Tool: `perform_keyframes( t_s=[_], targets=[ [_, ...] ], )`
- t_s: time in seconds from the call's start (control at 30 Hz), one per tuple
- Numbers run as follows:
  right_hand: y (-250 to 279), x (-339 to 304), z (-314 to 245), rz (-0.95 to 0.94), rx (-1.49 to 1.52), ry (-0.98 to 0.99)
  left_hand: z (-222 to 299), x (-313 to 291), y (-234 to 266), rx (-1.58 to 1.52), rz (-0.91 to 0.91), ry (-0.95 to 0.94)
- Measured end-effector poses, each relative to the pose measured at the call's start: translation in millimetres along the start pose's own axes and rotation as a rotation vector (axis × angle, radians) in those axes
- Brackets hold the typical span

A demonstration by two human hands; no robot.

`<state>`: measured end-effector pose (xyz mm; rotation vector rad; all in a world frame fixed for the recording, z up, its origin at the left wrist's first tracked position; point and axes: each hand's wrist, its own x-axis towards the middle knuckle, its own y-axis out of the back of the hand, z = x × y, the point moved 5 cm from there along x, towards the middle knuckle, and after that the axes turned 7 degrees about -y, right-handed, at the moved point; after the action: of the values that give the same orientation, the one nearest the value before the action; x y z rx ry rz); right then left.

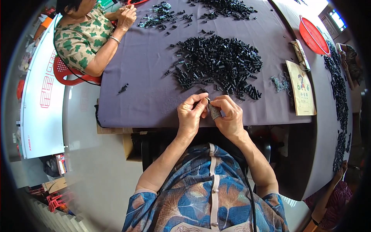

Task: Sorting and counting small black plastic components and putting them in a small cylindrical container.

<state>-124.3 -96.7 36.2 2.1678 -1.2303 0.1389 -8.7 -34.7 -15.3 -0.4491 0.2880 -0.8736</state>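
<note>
While the left hand (188, 115) and right hand (230, 116) pinch one small part (208, 100), many black pieces (220, 58) lie heaped, probably unfinished.

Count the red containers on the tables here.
2 visible: a mesh basket at the upper right, and a second container, cut off by the top edge, beside the co-worker's hands. Others may be hidden or out of view.
</note>
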Motion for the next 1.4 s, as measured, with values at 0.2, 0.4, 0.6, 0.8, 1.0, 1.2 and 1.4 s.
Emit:
perform_keyframes(
  t_s=[0.2,0.4,0.6,0.8,1.0,1.2,1.4],
  targets=[
    [1,1,6,-0.047,0.132,-0.141,7,-4,-3,0.193,-0.062,-0.175],
    [-4,-4,17,-0.116,0.317,-0.408,16,-6,-7,0.41,-0.09,-0.318],
    [-7,-3,20,-0.011,0.265,-0.303,5,-3,-4,0.127,-0.084,-0.134],
    [-4,0,7,-0.033,0.226,-0.17,3,-2,-1,-0.031,-0.035,-0.069],
    [-6,-2,10,-0.024,0.255,-0.215,0,-2,1,-0.072,-0.028,-0.06],
    [-5,-2,6,0.008,0.156,-0.098,0,-3,0,-0.005,-0.045,-0.145],
    [-2,-3,5,0.004,0.171,-0.152,4,-5,-2,0.108,-0.083,-0.232]
  ],
)
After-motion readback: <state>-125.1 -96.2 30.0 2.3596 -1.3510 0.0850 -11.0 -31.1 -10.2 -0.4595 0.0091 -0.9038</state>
